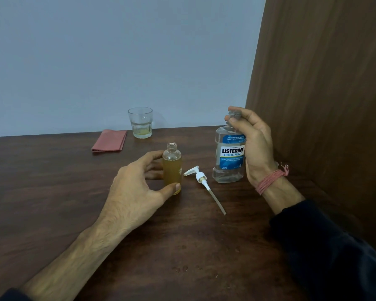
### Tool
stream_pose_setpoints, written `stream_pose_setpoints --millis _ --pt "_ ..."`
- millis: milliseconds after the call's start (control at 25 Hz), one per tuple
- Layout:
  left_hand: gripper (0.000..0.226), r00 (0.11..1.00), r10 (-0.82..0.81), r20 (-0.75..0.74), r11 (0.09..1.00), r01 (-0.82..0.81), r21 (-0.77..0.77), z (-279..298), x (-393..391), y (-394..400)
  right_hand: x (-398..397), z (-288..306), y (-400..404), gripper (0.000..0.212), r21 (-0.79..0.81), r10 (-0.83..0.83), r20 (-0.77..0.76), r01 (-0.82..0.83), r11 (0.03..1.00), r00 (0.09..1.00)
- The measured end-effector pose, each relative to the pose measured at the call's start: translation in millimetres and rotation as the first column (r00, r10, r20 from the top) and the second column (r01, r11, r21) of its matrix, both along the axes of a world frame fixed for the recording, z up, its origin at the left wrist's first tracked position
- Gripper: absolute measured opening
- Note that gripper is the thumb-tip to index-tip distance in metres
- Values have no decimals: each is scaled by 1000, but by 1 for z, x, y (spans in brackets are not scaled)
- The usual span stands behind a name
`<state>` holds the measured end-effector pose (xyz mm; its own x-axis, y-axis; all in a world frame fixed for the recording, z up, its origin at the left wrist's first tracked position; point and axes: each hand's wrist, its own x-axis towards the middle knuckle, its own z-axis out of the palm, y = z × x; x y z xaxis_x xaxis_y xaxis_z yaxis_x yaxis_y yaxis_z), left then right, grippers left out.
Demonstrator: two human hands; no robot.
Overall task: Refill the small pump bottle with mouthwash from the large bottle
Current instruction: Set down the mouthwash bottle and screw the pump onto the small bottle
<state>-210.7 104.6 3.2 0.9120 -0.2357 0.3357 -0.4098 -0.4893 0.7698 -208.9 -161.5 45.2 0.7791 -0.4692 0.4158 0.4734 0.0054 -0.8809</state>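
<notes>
The thumb and fingertips of the left hand [137, 190] rest against the small pump bottle [172, 169], the thumb at its base and the fingers at its far side near the shoulder, in a loose grasp that steadies it upright on the table [52, 192]. The bottle's threaded neck is uncovered, and amber liquid fills it to about the shoulder. The fingers of the right hand [253, 146] are curled around the top of the large bottle [229, 157], gripping its neck from the right side; whether a cap sits under the fingers cannot be told. This bottle stands upright on the table, clear-walled, with a blue label reading "LISTERINE COOL MINT", and appears nearly empty. A pink thread band [269, 181] circles the right wrist, above a dark sleeve [334, 253].

Between the two bottles lies the white pump head [199, 175], on its side, its dip tube pointing toward the camera and to the right. It touches neither bottle.

Farther back, near the wall, stands a clear drinking glass [140, 122] with a shallow layer of yellowish liquid at the bottom. Just left of it lies a folded pink cloth [110, 140], flat on the dark wooden table. A brown panel [323, 83] borders the table on the right.
</notes>
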Motion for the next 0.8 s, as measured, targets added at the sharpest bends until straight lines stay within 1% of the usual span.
stream_pose_setpoints --millis 120,280,400,560,640,800 --pt "68 1000 2 -8 1000 -2 11 1 -1 1 0 -1 -1 27 -11 -1 -19 1 1000 1000" --pt "74 1000 15 -25 1000 -14 26 1 0 0 -1 1 -2 31 -31 -13 -20 12 999 1000" --pt "75 999 14 -33 1000 -13 26 1 0 0 -2 3 -2 40 -47 -37 26 38 998 999" --pt "73 999 10 -33 1000 -9 16 1 -1 -1 -5 6 -1 51 -98 -108 90 117 988 990" --pt "72 999 12 -31 1000 -11 24 2 -1 -1 -5 7 -1 52 -122 -114 97 125 985 989" --pt "71 999 16 -37 1000 -15 27 2 -1 -1 -4 3 2 48 -181 -112 43 118 976 993"
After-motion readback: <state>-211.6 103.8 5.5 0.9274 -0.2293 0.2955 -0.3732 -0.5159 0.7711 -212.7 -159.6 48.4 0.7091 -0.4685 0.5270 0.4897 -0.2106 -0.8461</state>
